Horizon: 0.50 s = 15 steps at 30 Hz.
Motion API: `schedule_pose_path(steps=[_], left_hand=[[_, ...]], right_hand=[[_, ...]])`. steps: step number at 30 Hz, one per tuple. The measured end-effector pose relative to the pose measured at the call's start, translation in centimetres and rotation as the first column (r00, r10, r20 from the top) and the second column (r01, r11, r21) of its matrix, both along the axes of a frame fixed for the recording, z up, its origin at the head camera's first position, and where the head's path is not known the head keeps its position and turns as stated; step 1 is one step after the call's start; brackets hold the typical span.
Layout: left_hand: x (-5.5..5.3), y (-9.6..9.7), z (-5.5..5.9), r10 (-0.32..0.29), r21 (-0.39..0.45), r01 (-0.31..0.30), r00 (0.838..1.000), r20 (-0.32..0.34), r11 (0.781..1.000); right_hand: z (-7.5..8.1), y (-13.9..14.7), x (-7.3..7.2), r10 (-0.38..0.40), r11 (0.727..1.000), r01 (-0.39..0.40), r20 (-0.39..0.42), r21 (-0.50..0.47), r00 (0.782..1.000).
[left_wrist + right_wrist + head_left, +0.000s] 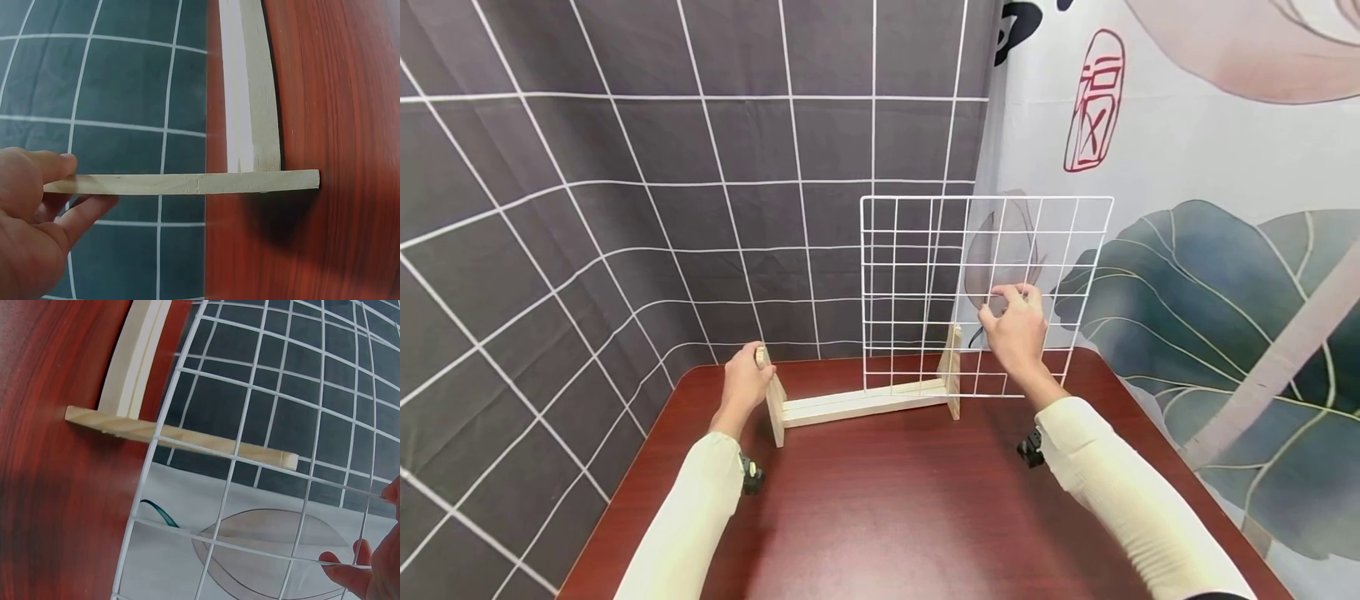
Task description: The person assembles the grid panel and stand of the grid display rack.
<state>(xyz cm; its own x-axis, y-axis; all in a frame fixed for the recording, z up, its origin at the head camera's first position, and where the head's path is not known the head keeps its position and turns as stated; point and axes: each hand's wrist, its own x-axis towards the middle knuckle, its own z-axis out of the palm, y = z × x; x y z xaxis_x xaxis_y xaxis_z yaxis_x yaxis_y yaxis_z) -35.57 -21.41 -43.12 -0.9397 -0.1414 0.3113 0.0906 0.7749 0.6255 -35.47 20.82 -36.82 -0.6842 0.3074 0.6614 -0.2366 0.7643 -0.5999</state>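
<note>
Both hands (25, 250) (384, 562) partial in wrist views

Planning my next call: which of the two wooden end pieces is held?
The left end piece, gripped near its top by the left hand; no hand touches the right end piece. The right hand holds the wire grid.

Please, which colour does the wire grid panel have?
The wire grid panel is white; the head view shows it best.
</note>
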Motion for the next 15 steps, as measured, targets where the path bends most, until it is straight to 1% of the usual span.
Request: schedule_pose_path(steps=[8, 15], left_hand=[[-0.7, 2.6, 0.2, -0.040, 0.034, 0.040, 0.999, 0.008, 0.999], [-1.5, 4.3, 0.3, -0.057, 0.029, 0.057, 0.998, 0.009, 0.998]], right_hand=[[-0.3, 0.3, 0.2, -0.013, 1.000, 0.013, -0.001, -0.002, 1.000], [-0.2, 0.5, 0.4, -0.010, 1.000, 0.010, -0.008, -0.001, 1.000]])
